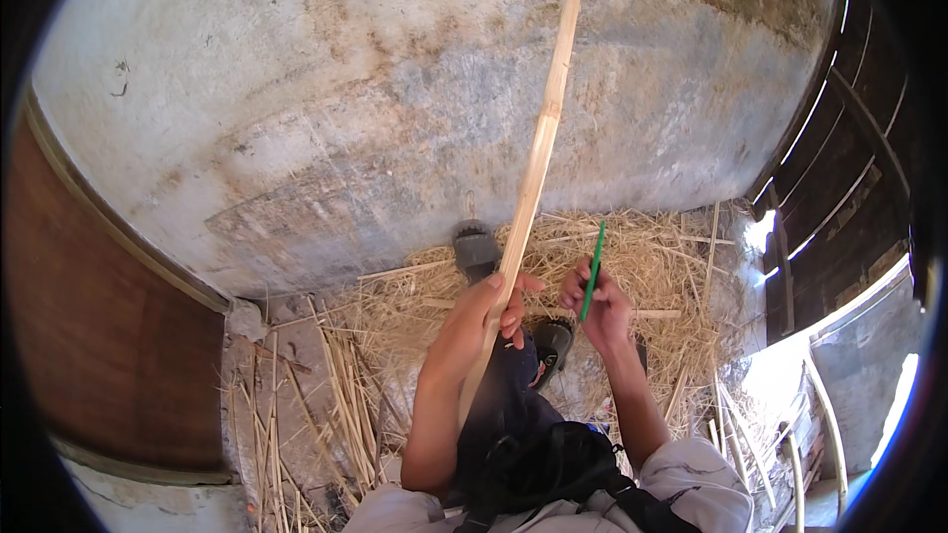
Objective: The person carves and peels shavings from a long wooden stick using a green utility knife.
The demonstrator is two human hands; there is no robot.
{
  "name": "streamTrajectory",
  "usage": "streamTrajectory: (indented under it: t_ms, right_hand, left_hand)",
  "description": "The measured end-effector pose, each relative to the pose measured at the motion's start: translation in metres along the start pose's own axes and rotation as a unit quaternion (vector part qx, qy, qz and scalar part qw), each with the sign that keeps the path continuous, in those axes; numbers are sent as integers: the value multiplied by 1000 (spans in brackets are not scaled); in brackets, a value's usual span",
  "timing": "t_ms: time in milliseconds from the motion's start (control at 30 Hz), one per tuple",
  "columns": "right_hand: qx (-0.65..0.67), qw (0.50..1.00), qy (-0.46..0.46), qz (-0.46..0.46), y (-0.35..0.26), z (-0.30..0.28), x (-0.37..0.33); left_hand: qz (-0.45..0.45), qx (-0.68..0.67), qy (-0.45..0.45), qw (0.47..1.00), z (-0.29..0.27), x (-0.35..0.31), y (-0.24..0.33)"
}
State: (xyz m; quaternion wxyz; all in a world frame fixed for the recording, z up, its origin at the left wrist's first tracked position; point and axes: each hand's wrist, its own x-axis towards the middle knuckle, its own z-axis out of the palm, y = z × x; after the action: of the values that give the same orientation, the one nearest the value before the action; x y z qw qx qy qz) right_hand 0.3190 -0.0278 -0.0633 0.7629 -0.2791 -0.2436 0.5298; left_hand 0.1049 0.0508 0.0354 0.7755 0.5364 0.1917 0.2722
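A long pale bamboo strip [534, 170], with a node partway along it, slants up from my lap toward the wall. My left hand [482, 321] is closed around its lower part, the thumb lying along the strip. To the right, apart from the strip, my right hand [599, 308] holds a thin, straight green tool [593, 271] in closed fingers, one end pointing up. What kind of tool it is does not show. The strip's lowest end is hidden by my left forearm and dark clothing.
A stained plaster wall [395, 109] rises in front. Pale shavings [652, 266] cover the floor around my shoes [553, 345]. Several thin strips [346, 405] lie at the left, near a brown panel [118, 316]. Dark boards [839, 158] and leaning poles [825, 415] stand on the right.
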Motion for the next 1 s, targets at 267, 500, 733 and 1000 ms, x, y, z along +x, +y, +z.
streamTrajectory:
  t_ms: [267, 500, 733, 1000]
  right_hand:
    - [-75, 992, -78, 60, -19, 65, 16]
    - [-408, 900, -150, 15, -19, 34, -36]
    - [-593, 773, -225, 14, -31, -8, -68]
    - [-631, 762, 125, -74, -38, -52, -53]
  left_hand:
    - [66, -22, 70, 995, -3, 0, -1]
    - [60, 67, 244, 966, -61, -54, 17]
    - [118, 50, 426, 895, -101, -99, 16]
    - [97, 17, 392, 915, -92, -96, 10]
